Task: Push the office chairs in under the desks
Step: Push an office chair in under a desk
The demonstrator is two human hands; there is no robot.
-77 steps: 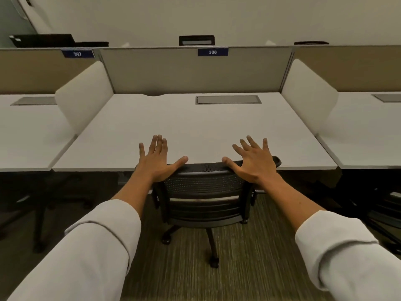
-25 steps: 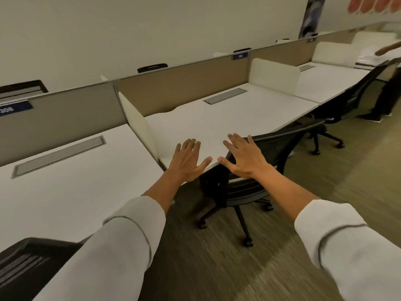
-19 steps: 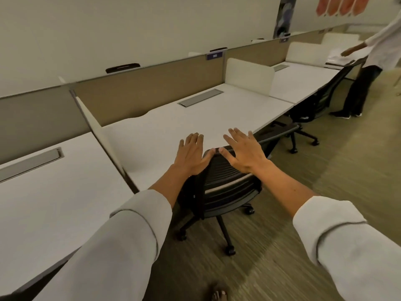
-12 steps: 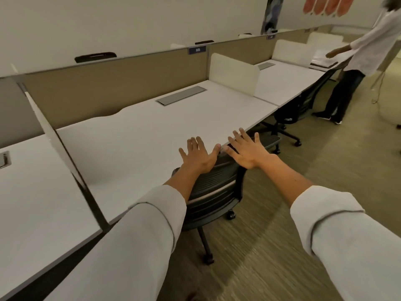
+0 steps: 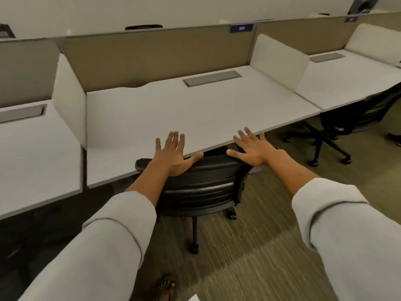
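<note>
White desks [image 5: 195,109] ran in a row across an open office, split by low white dividers [image 5: 280,59] and backed by a tan partition [image 5: 156,55] with a small blue number plate [image 5: 241,28]. At the near edge of the middle desk stood our black mesh office chair [image 5: 201,187], its backrest close against the desk edge and its seat hidden beneath, its wheeled base on striped carpet [image 5: 249,257]. We kept both hands flat, fingers straight and spread: our left hand [image 5: 173,155] pressed on the left end of the backrest top, and our right hand [image 5: 252,147] on the right end, the two hands apart. White sleeves covered our forearms. To the right, a second black chair [image 5: 345,120] sat partly under the neighbouring desk [image 5: 347,77]. Our sandalled foot [image 5: 166,287] showed at the bottom.
</note>
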